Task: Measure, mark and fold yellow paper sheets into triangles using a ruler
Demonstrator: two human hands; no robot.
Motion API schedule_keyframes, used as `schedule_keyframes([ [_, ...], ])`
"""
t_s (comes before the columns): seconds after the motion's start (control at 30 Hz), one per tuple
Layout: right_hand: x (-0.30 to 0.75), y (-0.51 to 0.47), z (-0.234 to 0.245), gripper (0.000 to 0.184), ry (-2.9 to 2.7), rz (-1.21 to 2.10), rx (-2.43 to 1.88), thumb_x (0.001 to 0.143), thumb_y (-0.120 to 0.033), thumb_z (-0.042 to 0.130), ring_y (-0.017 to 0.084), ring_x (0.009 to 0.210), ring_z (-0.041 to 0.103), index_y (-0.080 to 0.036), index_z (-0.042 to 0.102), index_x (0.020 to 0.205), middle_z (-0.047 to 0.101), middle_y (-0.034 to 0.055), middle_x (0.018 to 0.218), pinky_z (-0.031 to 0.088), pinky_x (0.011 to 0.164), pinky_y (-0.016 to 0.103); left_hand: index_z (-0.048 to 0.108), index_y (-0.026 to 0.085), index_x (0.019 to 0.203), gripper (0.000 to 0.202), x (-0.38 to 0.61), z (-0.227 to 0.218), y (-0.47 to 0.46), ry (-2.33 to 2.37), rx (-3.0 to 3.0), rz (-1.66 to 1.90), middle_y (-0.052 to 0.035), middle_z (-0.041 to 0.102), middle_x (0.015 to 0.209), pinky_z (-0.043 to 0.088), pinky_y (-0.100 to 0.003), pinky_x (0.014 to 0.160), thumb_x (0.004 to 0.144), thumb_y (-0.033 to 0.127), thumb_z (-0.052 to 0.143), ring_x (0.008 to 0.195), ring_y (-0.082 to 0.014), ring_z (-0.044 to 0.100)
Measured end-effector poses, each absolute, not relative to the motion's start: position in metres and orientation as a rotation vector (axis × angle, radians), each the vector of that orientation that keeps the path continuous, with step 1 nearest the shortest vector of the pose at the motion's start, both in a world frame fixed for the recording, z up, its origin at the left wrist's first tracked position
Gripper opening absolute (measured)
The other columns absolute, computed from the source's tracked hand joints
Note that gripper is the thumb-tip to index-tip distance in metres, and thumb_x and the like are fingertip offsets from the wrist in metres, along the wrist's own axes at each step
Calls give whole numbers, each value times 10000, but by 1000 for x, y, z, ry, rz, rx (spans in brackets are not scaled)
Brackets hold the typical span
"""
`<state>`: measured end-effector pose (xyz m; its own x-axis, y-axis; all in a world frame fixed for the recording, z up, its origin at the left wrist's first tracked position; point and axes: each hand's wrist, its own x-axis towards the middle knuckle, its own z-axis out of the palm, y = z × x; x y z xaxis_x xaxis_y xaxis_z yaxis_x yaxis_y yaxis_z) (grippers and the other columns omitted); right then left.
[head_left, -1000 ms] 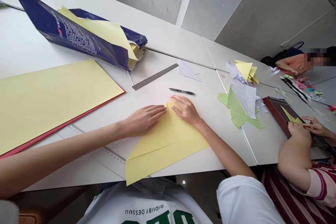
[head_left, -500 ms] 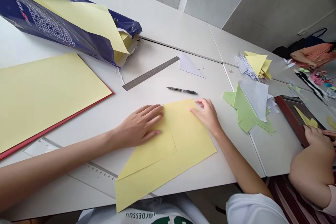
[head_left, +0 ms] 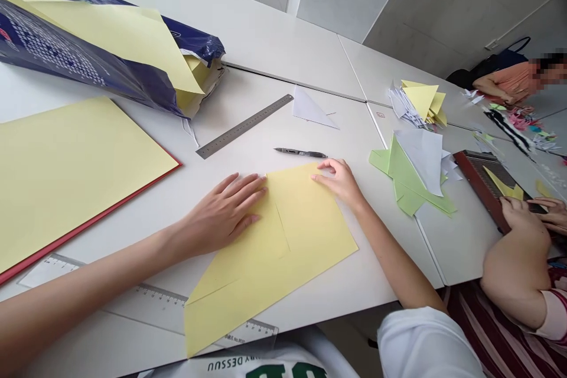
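Observation:
A sheet of yellow paper lies on the white table in front of me, with one corner folded over onto it. My left hand rests flat on the folded flap's left side, fingers stretched out. At the sheet's far corner, my right hand pinches the edge between thumb and fingers. A black pen lies just beyond the sheet. Farther off is a steel ruler. Partly beneath the paper and my left forearm lies a clear plastic ruler.
A stack of yellow sheets on a red base and a blue paper package occupy the left. Green and white folded papers lie to the right. Beyond them, a co-worker's hands are at a dark red paper trimmer.
The view has shifted slightly, moving everything a little leftward. The folded flap lies flatter against the sheet. Both hands keep nearly the same places on the paper.

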<state>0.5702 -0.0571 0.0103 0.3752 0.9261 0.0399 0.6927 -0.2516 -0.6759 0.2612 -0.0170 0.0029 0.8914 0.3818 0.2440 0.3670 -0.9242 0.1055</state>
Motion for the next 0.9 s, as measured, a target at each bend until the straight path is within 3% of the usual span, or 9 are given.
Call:
schedule_keyframes([
  [0.3, 572, -51, 11, 305, -1396, 483, -2005, 678, -411, 690, 226, 985, 576, -229, 653, 920, 613, 64, 1058, 477, 916, 397, 367, 183, 1487, 503, 260, 7, -8, 581, 2968, 359, -47, 342, 1564, 171, -456, 1239, 1018, 344, 284, 1462, -237, 300],
  [0.5, 565, -59, 20, 229, -1439, 514, -1967, 690, -424, 670, 213, 880, 613, -223, 594, 769, 647, 31, 893, 507, 836, 380, 483, 225, 1397, 434, 254, 11, -12, 585, 2938, 409, -49, 451, 1504, 255, -470, 1210, 996, 326, 349, 1408, -239, 391],
  [0.57, 557, -64, 25, 233, -1459, 562, -1933, 762, -426, 614, 189, 764, 638, -221, 615, 874, 672, 12, 815, 535, 739, 345, 521, 206, 1348, 414, 252, 12, -14, 599, 2964, 403, -71, 471, 1486, 280, -477, 1195, 995, 359, 368, 1390, -254, 414],
  [0.67, 540, -79, 31, 413, -1473, 587, -1896, 865, -433, 530, 182, 673, 667, -220, 588, 1214, 729, 17, 826, 564, 667, 337, 536, 162, 1304, 432, 251, 13, -16, 595, 2997, 366, -117, 472, 1477, 314, -483, 1173, 986, 411, 382, 1379, -277, 424],
  [0.73, 527, -92, 30, 467, -1542, 524, -1855, 916, -409, 480, 198, 746, 707, -232, 549, 1342, 755, 49, 988, 591, 731, 367, 534, 151, 1285, 449, 251, 14, -17, 577, 2989, 371, -134, 462, 1479, 322, -482, 1168, 968, 442, 406, 1380, -286, 421],
  [0.8, 516, -105, 23, 438, -1756, 382, -1743, 954, -302, 399, 214, 979, 719, -251, 576, 1352, 705, 51, 1205, 588, 877, 384, 537, 151, 1262, 452, 252, 13, -17, 567, 2966, 404, -140, 440, 1494, 318, -488, 1170, 949, 461, 434, 1388, -297, 408],
  [0.9, 505, -120, 11, 517, -2097, 110, -1551, 933, -108, 329, 198, 1299, 558, -259, 586, 1355, 612, 21, 1356, 525, 1039, 372, 549, 139, 1228, 447, 254, 12, -18, 578, 2941, 428, -159, 416, 1507, 310, -514, 1168, 939, 463, 443, 1397, -320, 393],
])
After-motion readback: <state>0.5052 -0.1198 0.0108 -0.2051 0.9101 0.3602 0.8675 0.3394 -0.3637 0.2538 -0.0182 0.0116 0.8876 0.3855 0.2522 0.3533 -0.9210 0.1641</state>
